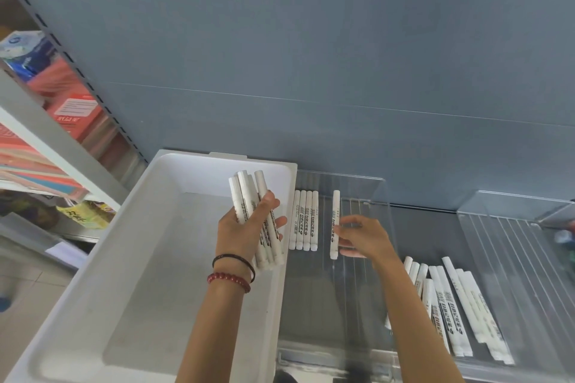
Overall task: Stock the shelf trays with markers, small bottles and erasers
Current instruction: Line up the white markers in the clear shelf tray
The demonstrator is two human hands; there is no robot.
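My left hand (pixel 245 228) grips a bundle of several white markers (pixel 249 196) above the white plastic bin (pixel 161 258). My right hand (pixel 361 236) pinches a single white marker (pixel 335 211), held lengthwise over the clear shelf tray (pixel 373 193). A row of several white markers (pixel 304 221) lies side by side at the tray's left edge, just left of the held marker. A loose pile of white markers (pixel 451 308) lies on the shelf to the right of my right forearm.
A second clear ribbed tray (pixel 513 246) sits further right. The blue-grey back panel (pixel 311 56) rises behind the shelf. To the left, a grey shelf unit (pixel 40 134) holds red and blue packages. The bin's inside looks bare.
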